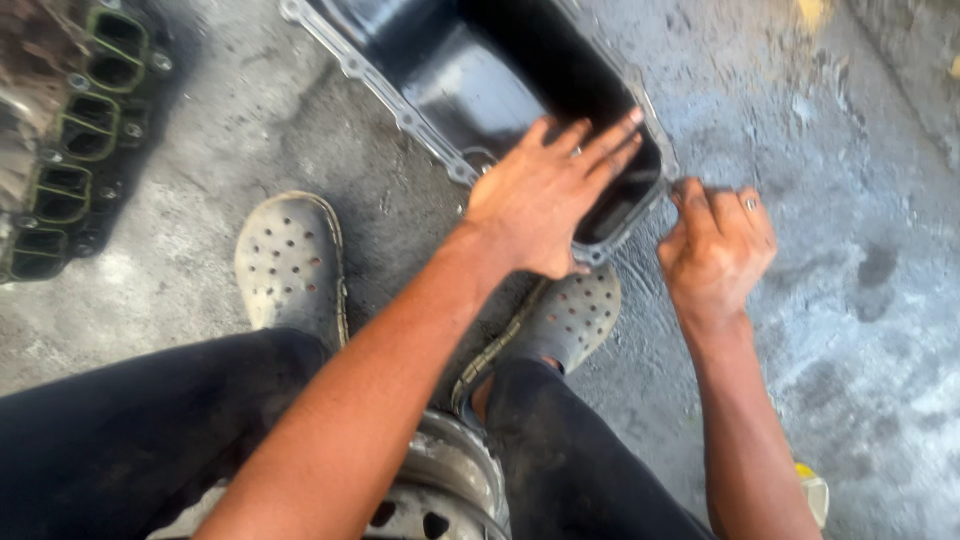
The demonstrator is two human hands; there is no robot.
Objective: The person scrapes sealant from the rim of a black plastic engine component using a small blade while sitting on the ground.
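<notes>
Both hands are at one corner of a black metal oil pan (470, 80), which lies open side up on the rough concrete floor (850, 300), in the upper middle of the view. Its inside looks dark, glossy and bare, and the pale bolt flange runs around the rim with its holes showing; no bolts are seen in the holes that are visible. The left hand (545, 195) lies flat over the near corner of the pan, fingers spread and not closed around anything, pressing on the rim. The right hand (715, 250) is just beside that same corner, fingers curled together into a loose fist at the flange edge; it may pinch a small tool or scrap there, but I cannot tell what, it is too small. As I judge it, the work on the rim is somewhere in the middle: this corner is in hand, and the far side of the flange is out of view. Nearer, two worn perforated clogs (290, 260) stand on the floor, and the person sits on a metal wheel rim (445, 490). At the far left lies an intake manifold (75, 130) with green-lined ports.
</notes>
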